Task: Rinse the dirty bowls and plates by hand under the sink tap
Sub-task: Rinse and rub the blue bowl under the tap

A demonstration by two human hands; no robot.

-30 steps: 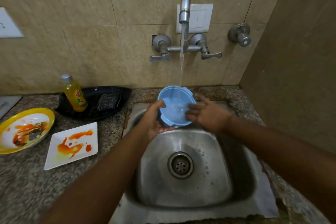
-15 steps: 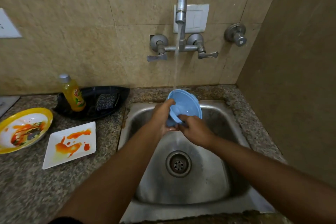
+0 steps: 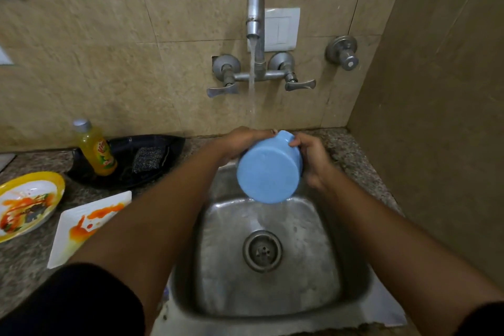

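Both hands, left hand point(image 3: 240, 142) and right hand point(image 3: 313, 161), grip the tipped blue bowl point(image 3: 268, 172) over the sink point(image 3: 272, 305); the left forearm hides part of the stained square plate point(image 3: 81, 229) at the desk's point(image 3: 24, 267) left edge.

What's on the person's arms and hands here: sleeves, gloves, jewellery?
Both forearms are bare. A dark, near-black sleeve edge shows at the left upper arm, and another dark sleeve at the right. The left hand and right hand are ungloved; no watch, ring or bracelet is visible.
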